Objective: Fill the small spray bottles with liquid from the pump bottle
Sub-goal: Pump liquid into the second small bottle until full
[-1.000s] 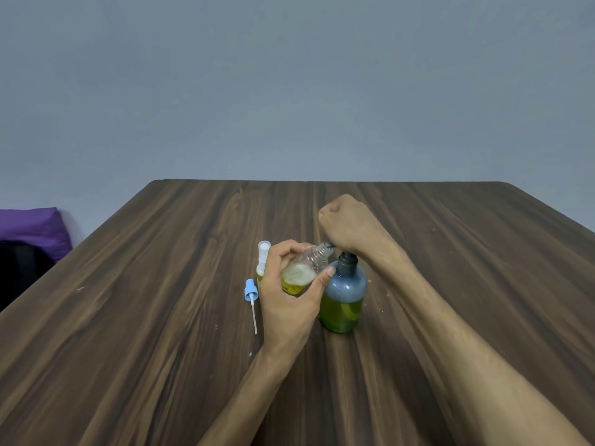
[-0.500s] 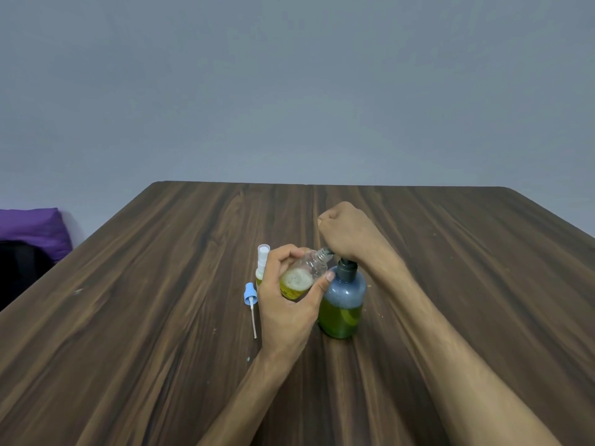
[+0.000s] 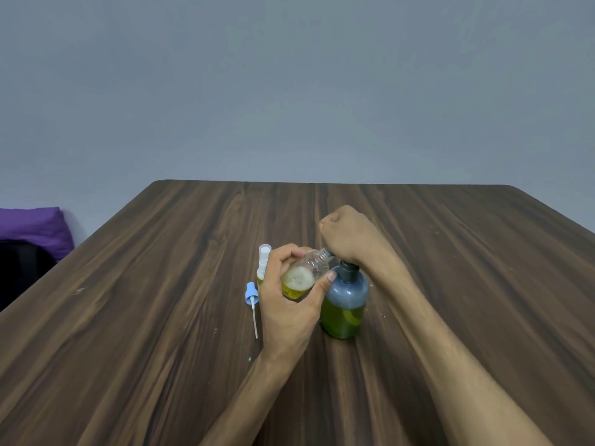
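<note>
A dark wood-grain table [image 3: 161,317] is seen against a plain grey wall [image 3: 289,75], with a purple cushion [image 3: 32,225] glimpsed past its left edge. Near the table's middle, a blue spray cap [image 3: 250,292] with a thin white dip tube is laid flat, just left of the left hand [image 3: 286,304]. Behind that hand a second spray bottle [image 3: 263,263] is stood upright, its white nozzle and clear cap showing, its lower part hidden by the fingers.

A small clear bottle [image 3: 304,275], round-shouldered with a threaded neck, is gripped in the left hand between curled fingers and thumb and tilted, neck up and to the right. Yellow-green liquid topped with pale foam is seen in its lower part. Its mouth is held under the right hand [image 3: 347,236], which is closed into a fist over the pump head; the spout is hidden by it. The pump bottle [image 3: 346,304], rounded, of smoky blue translucent plastic with a dark collar, is stood on the table just right of the left hand, about half filled with green liquid.
</note>
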The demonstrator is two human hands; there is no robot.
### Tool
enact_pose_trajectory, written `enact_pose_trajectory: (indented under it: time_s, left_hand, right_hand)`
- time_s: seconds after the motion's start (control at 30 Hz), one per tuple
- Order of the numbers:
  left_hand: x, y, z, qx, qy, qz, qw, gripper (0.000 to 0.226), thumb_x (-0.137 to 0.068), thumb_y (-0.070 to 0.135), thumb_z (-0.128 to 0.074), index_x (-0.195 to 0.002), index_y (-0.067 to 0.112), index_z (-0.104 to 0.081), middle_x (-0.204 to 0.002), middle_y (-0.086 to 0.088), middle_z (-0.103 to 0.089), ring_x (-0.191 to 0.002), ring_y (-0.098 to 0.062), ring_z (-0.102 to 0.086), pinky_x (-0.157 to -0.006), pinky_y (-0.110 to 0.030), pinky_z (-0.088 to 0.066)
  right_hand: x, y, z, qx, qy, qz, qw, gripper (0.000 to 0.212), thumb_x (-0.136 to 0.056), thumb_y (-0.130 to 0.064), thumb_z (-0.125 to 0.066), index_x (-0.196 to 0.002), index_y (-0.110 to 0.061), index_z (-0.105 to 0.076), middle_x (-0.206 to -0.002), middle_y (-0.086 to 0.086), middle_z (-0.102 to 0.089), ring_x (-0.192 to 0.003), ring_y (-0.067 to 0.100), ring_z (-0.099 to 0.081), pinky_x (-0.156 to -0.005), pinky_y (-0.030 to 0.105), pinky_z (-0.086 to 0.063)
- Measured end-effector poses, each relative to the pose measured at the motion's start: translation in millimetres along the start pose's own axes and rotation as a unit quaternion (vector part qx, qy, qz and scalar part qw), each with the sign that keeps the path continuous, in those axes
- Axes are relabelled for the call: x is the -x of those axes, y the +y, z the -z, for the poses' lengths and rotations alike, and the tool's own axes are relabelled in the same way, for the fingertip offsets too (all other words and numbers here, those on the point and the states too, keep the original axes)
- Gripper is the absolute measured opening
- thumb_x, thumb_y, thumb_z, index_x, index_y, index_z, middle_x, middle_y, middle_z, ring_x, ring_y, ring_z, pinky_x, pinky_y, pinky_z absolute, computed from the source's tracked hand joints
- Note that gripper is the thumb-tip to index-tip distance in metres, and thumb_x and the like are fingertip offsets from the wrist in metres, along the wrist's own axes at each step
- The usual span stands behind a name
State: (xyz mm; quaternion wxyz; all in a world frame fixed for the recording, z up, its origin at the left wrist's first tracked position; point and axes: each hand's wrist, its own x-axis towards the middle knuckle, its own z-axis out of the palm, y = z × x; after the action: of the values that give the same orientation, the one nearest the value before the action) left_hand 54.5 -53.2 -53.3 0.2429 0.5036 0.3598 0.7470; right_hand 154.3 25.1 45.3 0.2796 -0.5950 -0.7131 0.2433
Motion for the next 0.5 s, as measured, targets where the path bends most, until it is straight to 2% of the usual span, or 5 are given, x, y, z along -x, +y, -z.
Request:
enact_pose_trajectory:
  time_s: [0.13,0.23,0.43,0.5]
  left_hand:
    - [0.8,0.8,0.3,0.001,0.000,-0.006,1.000,0.052,-0.077,-0.009,-0.089,-0.111,0.019,-0.062,-0.109,-0.003,-0.074,-0.105,-0.023,-0.074,-0.091,-0.024,-0.058]
    - [0.0,0.4,-1.2,0.000,0.000,-0.001,1.000,0.051,-0.077,-0.009,-0.089,-0.110,0.019,-0.062,-0.108,-0.003,-0.074,-0.103,-0.022,-0.074,-0.091,-0.024,-0.058]
    - [0.3,0.0,-0.6,0.000,0.005,-0.005,1.000,0.052,-0.078,-0.003,-0.091,-0.111,0.024,-0.062,-0.109,-0.004,-0.075,-0.105,-0.025,-0.075,-0.092,-0.027,-0.059]
    - [-1.1,-1.4,-0.8,0.006,0.008,0.003,1.000,0.052,-0.078,0.002,-0.092,-0.110,0.031,-0.063,-0.110,-0.004,-0.074,-0.105,-0.027,-0.074,-0.092,-0.028,-0.059]
  right_hand:
    - [-0.7,-1.1,4.7,-0.014,0.011,0.007,1.000,0.032,-0.080,-0.006,-0.039,-0.049,-0.016,-0.039,-0.050,-0.003,-0.042,-0.054,0.021,-0.039,-0.053,0.031,-0.034]
    - [-0.3,0.7,2.4,-0.019,-0.007,-0.002,1.000,0.033,-0.082,-0.005,-0.040,-0.051,-0.016,-0.043,-0.051,-0.001,-0.043,-0.053,0.019,-0.038,-0.052,0.028,-0.033]
    - [-3.3,-1.2,6.0,-0.012,0.021,0.011,1.000,0.036,-0.080,-0.008,-0.039,-0.045,-0.016,-0.039,-0.044,-0.008,-0.038,-0.052,0.021,-0.037,-0.052,0.031,-0.032]
    - [-1.3,-2.8,3.0,0.011,0.016,0.007,1.000,0.038,-0.085,-0.009,-0.041,-0.048,-0.017,-0.039,-0.050,-0.005,-0.041,-0.051,0.019,-0.037,-0.051,0.030,-0.031]
